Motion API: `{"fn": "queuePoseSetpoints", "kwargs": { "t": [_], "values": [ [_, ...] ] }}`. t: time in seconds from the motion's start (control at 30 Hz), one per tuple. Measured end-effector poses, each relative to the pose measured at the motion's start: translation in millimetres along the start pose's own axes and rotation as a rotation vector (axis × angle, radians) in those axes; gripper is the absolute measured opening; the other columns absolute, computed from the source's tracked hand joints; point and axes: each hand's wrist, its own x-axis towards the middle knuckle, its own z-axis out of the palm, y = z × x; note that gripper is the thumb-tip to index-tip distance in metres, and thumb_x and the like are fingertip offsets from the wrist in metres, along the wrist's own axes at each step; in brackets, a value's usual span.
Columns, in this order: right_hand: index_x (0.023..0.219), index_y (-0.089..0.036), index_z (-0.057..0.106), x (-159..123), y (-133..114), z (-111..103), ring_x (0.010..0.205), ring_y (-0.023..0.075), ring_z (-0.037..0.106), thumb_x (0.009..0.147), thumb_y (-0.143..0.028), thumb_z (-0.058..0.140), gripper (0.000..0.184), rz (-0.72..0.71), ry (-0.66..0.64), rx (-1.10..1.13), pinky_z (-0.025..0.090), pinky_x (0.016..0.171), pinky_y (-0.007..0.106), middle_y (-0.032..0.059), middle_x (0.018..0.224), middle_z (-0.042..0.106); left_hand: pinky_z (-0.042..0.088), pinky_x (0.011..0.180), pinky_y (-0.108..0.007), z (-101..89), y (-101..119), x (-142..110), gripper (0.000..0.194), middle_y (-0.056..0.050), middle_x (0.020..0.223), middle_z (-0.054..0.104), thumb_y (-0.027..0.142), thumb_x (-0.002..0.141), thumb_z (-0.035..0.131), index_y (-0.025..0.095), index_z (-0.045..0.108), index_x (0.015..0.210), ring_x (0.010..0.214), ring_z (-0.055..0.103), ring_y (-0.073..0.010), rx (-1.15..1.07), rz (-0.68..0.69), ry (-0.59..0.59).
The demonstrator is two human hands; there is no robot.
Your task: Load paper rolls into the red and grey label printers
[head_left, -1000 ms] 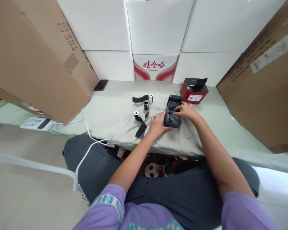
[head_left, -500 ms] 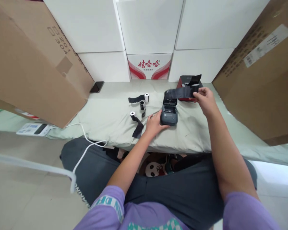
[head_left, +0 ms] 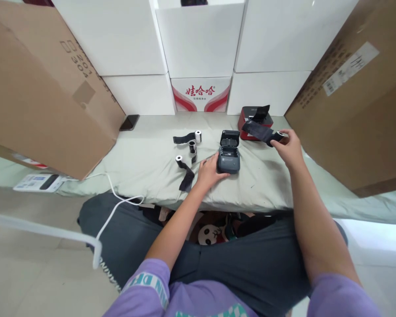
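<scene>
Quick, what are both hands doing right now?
Left hand: open, resting against the dark machine.
Right hand: closed, holding a black roll with a loose tail.

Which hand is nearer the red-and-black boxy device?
Right. Right hand is close, front-right of the device; left hand is farther off, front-left of it.
</scene>
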Motion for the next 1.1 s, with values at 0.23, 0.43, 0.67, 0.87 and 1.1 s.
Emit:
{"fn": "queuePoseSetpoints", "kwargs": {
  "t": [0.23,0.43,0.67,0.87,1.1],
  "values": [
    [0.105,-0.024,0.063,-9,-6,10,0.072,0.0245,0.061,0.065,-0.027,0.079,0.044,0.015,-0.033,-0.185,0.053,0.083,0.049,0.0012,0.076,0.065,0.032,0.125,-0.048,-0.5,1,-1,0.099,-0.013,0.159,0.056,0.044,0.081,0.087,0.026,0.036,0.164,0.148,0.052,-0.0315,-0.006,0.000,0.005],
    [0.103,-0.024,0.062,-20,-3,20,0.072,0.0258,0.059,0.065,-0.030,0.077,0.041,-0.011,-0.064,-0.224,0.053,0.086,0.049,0.0008,0.072,0.063,0.031,0.126,-0.048,-1.0,2,-1,0.098,-0.014,0.161,0.055,0.043,0.081,0.087,0.025,0.036,0.163,0.149,0.050,-0.0305,-0.009,-0.003,0.003],
    [0.110,-0.023,0.058,-19,-40,29,0.082,0.0270,0.067,0.073,-0.035,0.077,0.043,-0.094,-0.029,-0.134,0.055,0.090,0.049,0.0076,0.094,0.071,0.030,0.126,-0.049,0.2,2,-2,0.100,-0.015,0.161,0.054,0.043,0.081,0.088,0.023,0.036,0.163,0.150,0.050,-0.0306,-0.023,-0.007,0.003],
    [0.125,-0.022,0.058,-18,-137,93,0.093,0.0280,0.069,0.080,-0.036,0.075,0.049,-0.319,-0.213,0.076,0.058,0.088,0.046,0.0107,0.108,0.072,0.029,0.128,-0.048,2.4,0,1,0.102,-0.016,0.163,0.052,0.046,0.080,0.087,0.019,0.034,0.163,0.153,0.047,-0.0298,-0.040,-0.016,-0.022],
    [0.108,-0.020,0.069,-21,-204,211,0.097,0.0261,0.067,0.078,-0.018,0.068,0.030,-0.469,-0.492,0.050,0.053,0.094,0.041,0.0061,0.105,0.075,0.031,0.127,-0.051,4.6,0,4,0.094,-0.019,0.158,0.056,0.047,0.080,0.087,0.016,0.043,0.156,0.149,0.050,-0.0332,-0.010,-0.056,-0.051]
  ]
}}
